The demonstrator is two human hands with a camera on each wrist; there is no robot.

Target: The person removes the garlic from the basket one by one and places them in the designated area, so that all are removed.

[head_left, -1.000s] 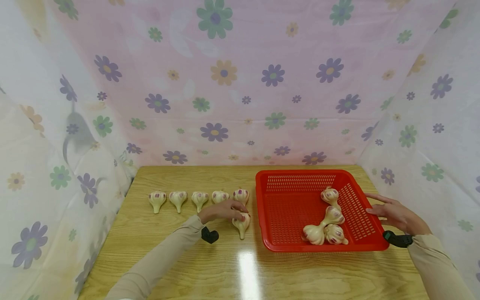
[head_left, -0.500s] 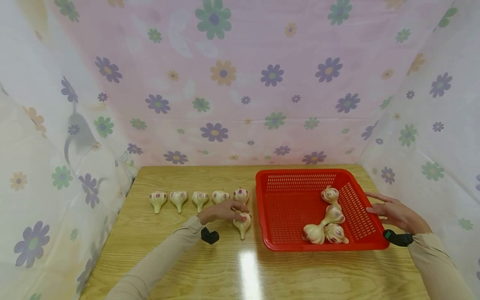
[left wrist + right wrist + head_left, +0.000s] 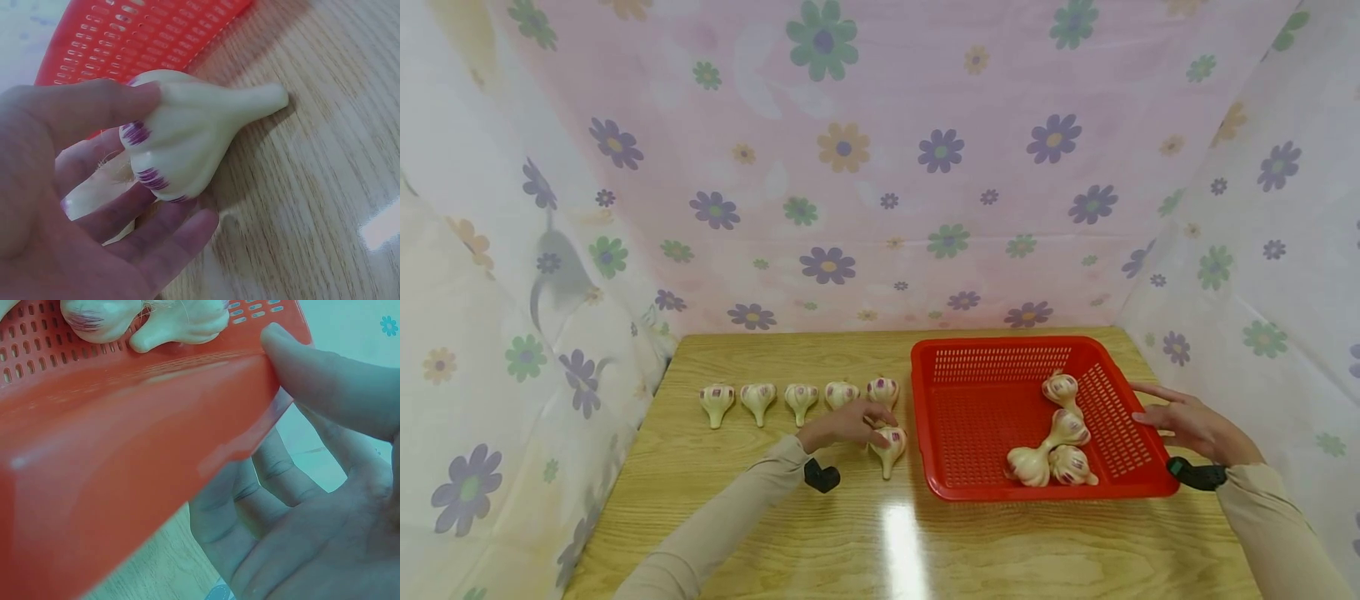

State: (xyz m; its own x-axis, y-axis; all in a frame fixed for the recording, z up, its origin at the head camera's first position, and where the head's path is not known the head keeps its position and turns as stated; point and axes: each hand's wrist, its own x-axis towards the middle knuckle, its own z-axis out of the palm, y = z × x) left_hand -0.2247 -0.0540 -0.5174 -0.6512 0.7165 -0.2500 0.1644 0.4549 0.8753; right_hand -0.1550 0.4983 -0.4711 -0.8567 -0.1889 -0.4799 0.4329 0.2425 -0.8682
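My left hand (image 3: 847,422) holds a garlic bulb (image 3: 889,448) low over the table, in front of the right end of a row of bulbs. In the left wrist view the thumb presses on this purple-streaked bulb (image 3: 181,134) and the fingers curl beneath it, its stem pointing away from the palm. My right hand (image 3: 1198,429) grips the right side of a red plastic basket (image 3: 928,442). In the right wrist view its thumb lies over the basket rim (image 3: 156,444) and the other fingers sit under it. Several garlic bulbs (image 3: 1067,429) lie in the basket's right half.
Several garlic bulbs (image 3: 758,402) stand in a row left of the basket, stems toward me; the rightmost bulb (image 3: 882,392) is close behind my left hand. Flower-print cloth (image 3: 887,208) encloses the wooden table (image 3: 760,525) at the back and sides.
The garlic bulb under my left hand has shifted slightly right and turned a little. My right hand and the basket stay in place.
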